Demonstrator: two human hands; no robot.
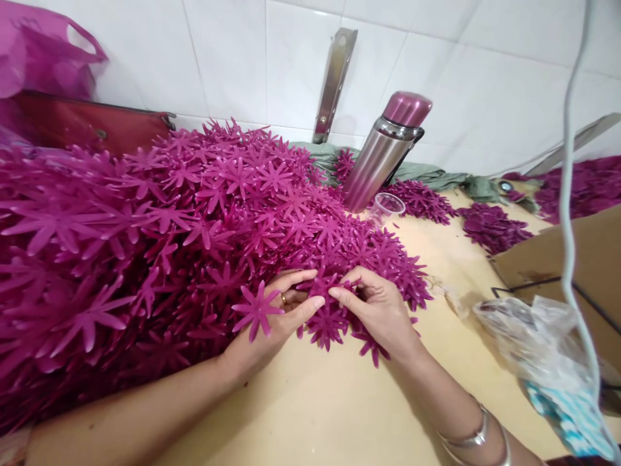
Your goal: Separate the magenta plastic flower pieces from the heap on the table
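Note:
My left hand [284, 310] is closed, its thumb and fingers gripping a magenta flower-shaped piece [320, 285] at the pile's front edge. Another flower piece [258, 309] with long narrow petals lies over the back of this hand, beside a ring. Close by on the right, my right hand [376, 304] pinches the same flower piece at a petal, thumb against forefinger. Several more pieces [327, 327] hang just under both hands. A big heap of such magenta flower pieces [194, 213] spreads from the left side up to the fingers.
A steel thermos [376, 155] with a pink lid stands behind the heap, next to a clear plastic cup [388, 205]. To the right are a cardboard box [557, 259], plastic bags [538, 336] and a hanging white cable [567, 194]. A red pouch [92, 123] sits back left.

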